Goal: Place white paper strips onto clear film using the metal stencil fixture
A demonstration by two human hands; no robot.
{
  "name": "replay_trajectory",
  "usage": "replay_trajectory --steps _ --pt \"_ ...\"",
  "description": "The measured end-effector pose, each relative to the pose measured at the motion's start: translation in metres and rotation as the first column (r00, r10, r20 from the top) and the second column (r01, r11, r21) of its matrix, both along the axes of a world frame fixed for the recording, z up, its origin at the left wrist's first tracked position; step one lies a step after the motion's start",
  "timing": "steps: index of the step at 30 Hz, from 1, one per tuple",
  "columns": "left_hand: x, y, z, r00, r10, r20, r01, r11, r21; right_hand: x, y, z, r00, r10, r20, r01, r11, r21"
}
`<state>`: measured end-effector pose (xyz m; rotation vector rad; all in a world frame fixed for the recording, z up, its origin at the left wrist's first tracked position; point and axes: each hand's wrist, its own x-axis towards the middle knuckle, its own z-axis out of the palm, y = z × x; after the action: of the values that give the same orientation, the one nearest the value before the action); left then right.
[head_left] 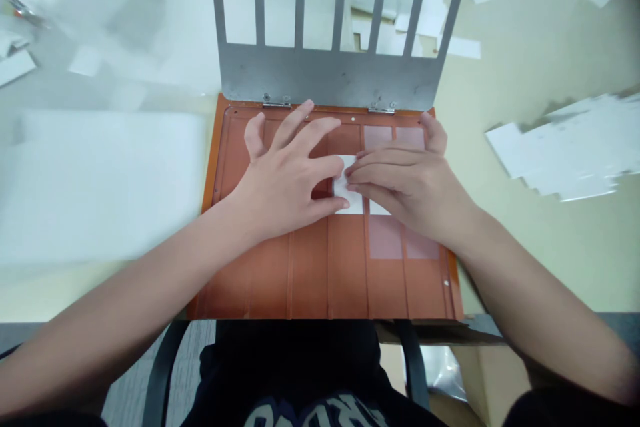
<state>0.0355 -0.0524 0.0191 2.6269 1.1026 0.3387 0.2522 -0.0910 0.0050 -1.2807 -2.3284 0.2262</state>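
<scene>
A small folded piece of white card (pixel 349 203) lies at the middle of an orange fixture board (pixel 320 280). My left hand (pixel 285 180) is spread over the board, with its thumb and fingertips at the card's left side. My right hand (pixel 405 190) comes in from the right, its fingertips pressing on the card. Much of the card is hidden under my fingers, and both hands appear to grip it. Pale pink rectangular pads (pixel 385 237) are set into the board on either side of my right hand.
A grey metal plate with rectangular windows (pixel 340 73) stands hinged to the board's far edge. Stacked white card blanks (pixel 565 147) lie on the beige table (pixel 550 33) to the right. Blurred white sheets (pixel 95 180) lie on the left. The near table edge runs above my dark-clothed lap.
</scene>
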Motion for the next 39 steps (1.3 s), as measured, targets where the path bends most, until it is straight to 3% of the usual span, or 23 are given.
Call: replay_trajectory --steps 9,16,19,22,30,34,39 --pt "0.001 0.001 0.002 1.0 -0.021 0.001 0.021 1.0 0.008 -0.001 0.0 -0.001 1.0 0.012 0.005 -0.012 1.0 0.024" --pt "0.0 0.0 0.003 0.999 -0.052 0.006 0.052 0.998 0.046 0.007 -0.003 0.008 0.997 0.073 0.025 -0.073 0.997 -0.015" --pt "-0.001 0.0 0.002 0.997 -0.077 0.017 0.076 0.995 0.067 0.011 -0.004 0.012 0.995 0.093 0.033 -0.095 0.993 0.064" --pt "-0.002 0.0 0.0 0.995 -0.095 0.032 0.092 0.993 0.078 0.012 -0.004 0.012 0.997 0.065 0.047 -0.07 0.992 0.106" --pt "-0.003 0.001 -0.003 0.991 -0.126 0.04 0.122 0.989 0.087 0.012 -0.003 0.012 0.999 -0.021 0.05 0.02 1.0 0.016" --pt "-0.003 0.001 -0.002 0.991 -0.119 0.053 0.115 0.991 0.063 0.013 -0.002 0.006 1.0 -0.014 0.021 0.013 0.999 0.032" --pt "-0.003 0.004 -0.004 0.991 -0.114 0.069 0.107 0.989 0.099 0.011 0.0 -0.001 0.994 -0.103 0.027 0.102 0.994 0.034"
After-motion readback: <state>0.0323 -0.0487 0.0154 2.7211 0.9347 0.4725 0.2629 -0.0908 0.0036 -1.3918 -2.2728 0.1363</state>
